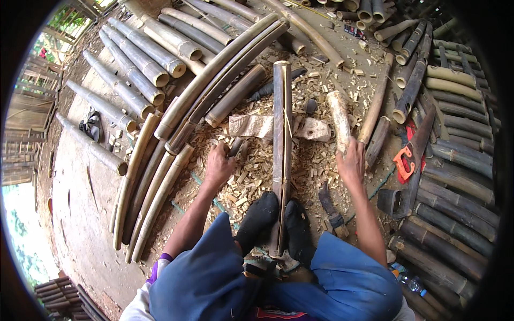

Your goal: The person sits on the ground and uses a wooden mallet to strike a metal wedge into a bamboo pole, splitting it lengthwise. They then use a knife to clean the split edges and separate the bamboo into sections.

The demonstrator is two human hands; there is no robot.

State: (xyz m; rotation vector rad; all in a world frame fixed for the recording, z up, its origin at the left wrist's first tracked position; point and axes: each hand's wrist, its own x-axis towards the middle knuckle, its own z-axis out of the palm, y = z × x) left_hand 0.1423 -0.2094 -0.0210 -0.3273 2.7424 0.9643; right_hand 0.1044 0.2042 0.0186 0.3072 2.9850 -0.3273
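Observation:
A long bamboo pole (pixel 279 134), split along its length, lies pointing away from me between my black-socked feet (pixel 261 216). It rests across a rough wooden block (pixel 250 127). My left hand (pixel 217 167) is closed, left of the pole, around a short dark handle-like piece (pixel 235 146) whose kind I cannot make out. On the other side my right hand (pixel 351 162) grips the near end of a pale wooden club (pixel 338 115), which points away from me. A dark curved tool (pixel 326 199) with a wrapped part lies on the chips near my right forearm.
Wood chips (pixel 251 171) cover the ground around the block. Split bamboo lengths (pixel 214 80) lean at the left, with whole poles (pixel 131 56) behind. Stacked bamboo (pixel 455 182) lines the right, beside a saw with an orange handle (pixel 403 163). A plastic bottle (pixel 412 283) lies at lower right.

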